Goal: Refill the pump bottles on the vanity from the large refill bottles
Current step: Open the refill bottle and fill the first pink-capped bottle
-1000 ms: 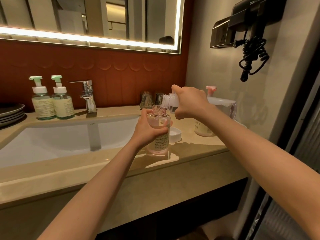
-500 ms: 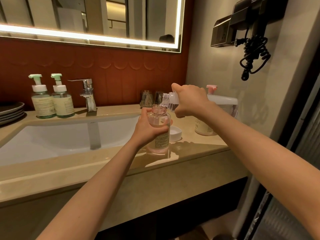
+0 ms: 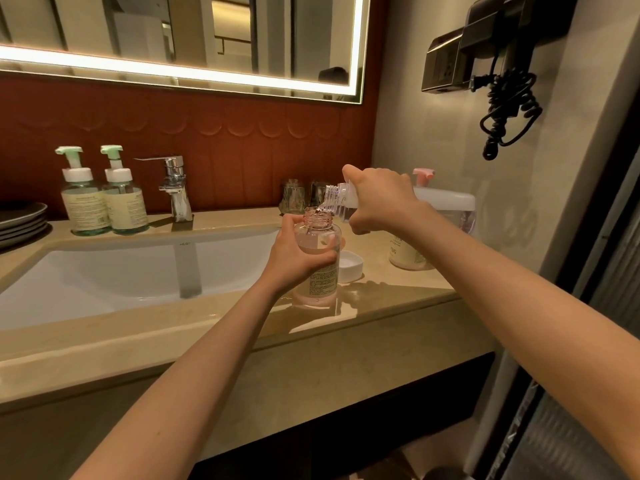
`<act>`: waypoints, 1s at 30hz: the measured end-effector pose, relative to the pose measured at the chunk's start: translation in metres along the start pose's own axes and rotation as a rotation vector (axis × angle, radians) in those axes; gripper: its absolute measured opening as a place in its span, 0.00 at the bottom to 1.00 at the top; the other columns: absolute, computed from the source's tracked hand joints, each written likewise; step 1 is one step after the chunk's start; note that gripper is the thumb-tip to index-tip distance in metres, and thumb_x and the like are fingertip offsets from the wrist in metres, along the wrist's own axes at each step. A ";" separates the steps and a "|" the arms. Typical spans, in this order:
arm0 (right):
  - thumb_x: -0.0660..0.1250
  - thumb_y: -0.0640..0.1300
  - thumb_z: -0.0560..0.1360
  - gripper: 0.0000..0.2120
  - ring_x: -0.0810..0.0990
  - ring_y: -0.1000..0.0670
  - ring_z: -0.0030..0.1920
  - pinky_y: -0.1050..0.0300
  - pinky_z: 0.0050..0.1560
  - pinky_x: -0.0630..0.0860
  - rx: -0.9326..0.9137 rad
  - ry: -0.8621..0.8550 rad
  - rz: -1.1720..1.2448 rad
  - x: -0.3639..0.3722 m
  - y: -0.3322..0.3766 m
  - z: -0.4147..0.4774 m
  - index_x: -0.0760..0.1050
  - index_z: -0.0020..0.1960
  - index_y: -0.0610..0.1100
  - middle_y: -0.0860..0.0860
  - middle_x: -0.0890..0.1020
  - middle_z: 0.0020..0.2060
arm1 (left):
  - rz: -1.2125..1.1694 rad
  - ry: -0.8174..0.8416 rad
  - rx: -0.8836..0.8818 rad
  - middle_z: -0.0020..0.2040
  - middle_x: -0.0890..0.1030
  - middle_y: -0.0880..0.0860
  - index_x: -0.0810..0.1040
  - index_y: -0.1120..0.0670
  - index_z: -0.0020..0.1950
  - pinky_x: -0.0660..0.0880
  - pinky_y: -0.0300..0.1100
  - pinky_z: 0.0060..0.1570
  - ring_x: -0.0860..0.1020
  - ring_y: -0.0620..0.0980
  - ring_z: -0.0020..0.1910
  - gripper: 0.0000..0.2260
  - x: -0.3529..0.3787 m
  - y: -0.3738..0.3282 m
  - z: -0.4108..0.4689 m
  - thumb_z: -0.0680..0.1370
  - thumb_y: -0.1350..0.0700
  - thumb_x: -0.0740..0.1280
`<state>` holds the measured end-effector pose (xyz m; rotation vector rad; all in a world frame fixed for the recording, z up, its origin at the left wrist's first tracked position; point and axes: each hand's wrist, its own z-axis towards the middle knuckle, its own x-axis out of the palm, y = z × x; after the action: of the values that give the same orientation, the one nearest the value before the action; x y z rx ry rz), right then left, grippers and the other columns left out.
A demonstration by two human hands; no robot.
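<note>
Small bottle: the clear pink-tinted plastic pump bottle (image 3: 323,282), pump off and threaded neck open, stands upright on the beige stone vanity counter (image 3: 398,299), near its front edge, right of the white sink (image 3: 121,275).
Left hand: the left hand (image 3: 294,258) wraps its fingers around this bottle's body.
Right hand: the right hand (image 3: 381,199) grips the large clear refill bottle (image 3: 337,200), which is tipped sideways.
Mouth to neck: the refill bottle's threaded mouth sits just above the open neck.
Cap: a round white cap (image 3: 349,266) lies just right of the small bottle.
Behind: a pink-headed pump bottle (image 3: 407,252) stands under the right wrist.
</note>
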<state>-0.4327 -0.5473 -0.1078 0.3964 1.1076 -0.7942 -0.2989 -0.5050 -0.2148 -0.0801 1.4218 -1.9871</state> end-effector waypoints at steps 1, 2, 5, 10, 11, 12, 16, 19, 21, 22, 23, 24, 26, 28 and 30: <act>0.71 0.41 0.66 0.26 0.69 0.48 0.45 0.47 0.54 0.71 0.002 0.000 0.003 0.001 0.000 0.000 0.64 0.61 0.45 0.49 0.70 0.42 | 0.002 -0.001 -0.001 0.66 0.70 0.55 0.60 0.51 0.67 0.70 0.40 0.50 0.71 0.50 0.58 0.33 0.000 0.000 0.000 0.69 0.53 0.75; 0.71 0.41 0.66 0.27 0.69 0.48 0.45 0.46 0.54 0.71 0.004 -0.001 0.007 0.001 0.000 0.000 0.64 0.61 0.46 0.49 0.70 0.42 | 0.004 -0.002 -0.001 0.66 0.70 0.55 0.59 0.51 0.67 0.70 0.40 0.50 0.71 0.50 0.58 0.33 0.000 0.000 0.000 0.69 0.53 0.75; 0.71 0.41 0.67 0.27 0.69 0.48 0.46 0.46 0.55 0.71 0.000 -0.002 0.013 0.001 0.001 -0.001 0.64 0.61 0.46 0.49 0.70 0.43 | 0.007 0.000 -0.003 0.66 0.70 0.55 0.59 0.51 0.67 0.70 0.41 0.51 0.71 0.50 0.59 0.34 0.000 -0.001 0.000 0.69 0.53 0.75; 0.70 0.40 0.67 0.25 0.68 0.48 0.45 0.46 0.56 0.69 -0.008 -0.010 0.002 -0.002 0.000 -0.002 0.64 0.60 0.45 0.49 0.69 0.42 | -0.004 -0.002 -0.005 0.66 0.71 0.56 0.60 0.49 0.65 0.72 0.43 0.53 0.72 0.54 0.61 0.32 0.000 0.002 0.001 0.68 0.52 0.75; 0.70 0.40 0.67 0.24 0.68 0.47 0.45 0.46 0.55 0.69 -0.005 -0.011 0.001 -0.002 0.000 -0.002 0.64 0.60 0.45 0.49 0.69 0.41 | -0.008 -0.002 -0.003 0.66 0.71 0.55 0.60 0.48 0.63 0.71 0.43 0.52 0.73 0.54 0.61 0.31 0.000 0.002 0.001 0.68 0.52 0.75; 0.70 0.40 0.67 0.24 0.68 0.47 0.45 0.46 0.55 0.69 -0.003 -0.011 0.002 -0.002 0.001 -0.002 0.64 0.59 0.45 0.49 0.69 0.41 | -0.009 -0.003 0.000 0.66 0.71 0.55 0.59 0.47 0.62 0.71 0.42 0.52 0.73 0.53 0.60 0.31 0.000 0.002 0.001 0.68 0.51 0.75; 0.70 0.40 0.66 0.25 0.68 0.48 0.46 0.45 0.56 0.69 0.000 -0.005 -0.001 -0.001 0.002 -0.002 0.64 0.60 0.45 0.49 0.70 0.42 | -0.013 -0.006 0.007 0.65 0.71 0.54 0.59 0.47 0.61 0.70 0.41 0.50 0.72 0.52 0.59 0.30 0.000 0.001 0.001 0.68 0.52 0.75; 0.70 0.40 0.67 0.25 0.68 0.48 0.45 0.45 0.57 0.69 -0.002 -0.001 0.002 -0.002 0.002 -0.003 0.64 0.60 0.45 0.49 0.70 0.42 | -0.009 -0.009 0.006 0.65 0.71 0.54 0.59 0.46 0.61 0.70 0.41 0.49 0.72 0.51 0.57 0.30 0.001 0.002 0.000 0.68 0.51 0.75; 0.70 0.40 0.67 0.25 0.68 0.48 0.46 0.45 0.57 0.69 -0.001 -0.003 0.003 -0.003 0.002 -0.003 0.64 0.61 0.45 0.49 0.70 0.42 | -0.003 -0.011 0.006 0.65 0.71 0.55 0.59 0.47 0.62 0.70 0.41 0.50 0.72 0.51 0.57 0.30 0.001 0.002 0.001 0.68 0.52 0.75; 0.70 0.40 0.67 0.25 0.67 0.48 0.46 0.45 0.57 0.69 0.000 -0.002 0.003 -0.003 0.002 -0.004 0.64 0.61 0.45 0.49 0.70 0.42 | -0.002 -0.011 0.005 0.65 0.71 0.55 0.59 0.47 0.62 0.70 0.41 0.50 0.72 0.51 0.58 0.31 0.001 0.002 0.001 0.68 0.52 0.75; 0.70 0.40 0.67 0.25 0.67 0.48 0.46 0.45 0.57 0.69 0.001 -0.001 0.003 -0.003 0.002 -0.004 0.64 0.60 0.45 0.49 0.69 0.42 | -0.001 -0.010 0.005 0.66 0.71 0.55 0.59 0.47 0.63 0.70 0.41 0.50 0.72 0.51 0.58 0.31 0.001 0.002 0.001 0.68 0.52 0.75; 0.70 0.40 0.67 0.25 0.67 0.48 0.45 0.45 0.57 0.69 0.001 0.001 0.003 -0.003 0.003 -0.004 0.64 0.60 0.44 0.49 0.69 0.42 | -0.001 -0.009 0.004 0.66 0.70 0.55 0.59 0.47 0.63 0.70 0.41 0.51 0.72 0.51 0.58 0.31 0.001 0.002 0.001 0.68 0.52 0.75; 0.70 0.40 0.68 0.25 0.67 0.48 0.45 0.45 0.57 0.69 0.001 0.002 -0.001 -0.003 0.003 -0.005 0.64 0.61 0.45 0.49 0.69 0.42 | 0.002 -0.010 0.004 0.66 0.70 0.55 0.59 0.47 0.63 0.70 0.41 0.51 0.71 0.51 0.58 0.31 0.001 0.003 0.001 0.68 0.52 0.75; 0.70 0.41 0.68 0.26 0.68 0.48 0.46 0.45 0.57 0.70 0.000 0.006 -0.004 -0.003 0.003 -0.004 0.63 0.62 0.45 0.49 0.69 0.43 | 0.002 -0.011 0.005 0.66 0.70 0.55 0.59 0.47 0.63 0.70 0.42 0.51 0.72 0.52 0.59 0.31 0.001 0.003 0.002 0.68 0.52 0.75; 0.70 0.41 0.68 0.27 0.70 0.47 0.47 0.45 0.57 0.70 -0.002 0.006 -0.001 -0.002 0.003 -0.004 0.63 0.63 0.45 0.49 0.69 0.43 | 0.002 -0.014 0.004 0.66 0.70 0.55 0.60 0.48 0.64 0.71 0.42 0.52 0.72 0.52 0.60 0.32 0.001 0.004 0.002 0.68 0.52 0.76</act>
<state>-0.4331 -0.5420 -0.1074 0.3965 1.1145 -0.7930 -0.2971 -0.5079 -0.2174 -0.0908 1.4082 -1.9840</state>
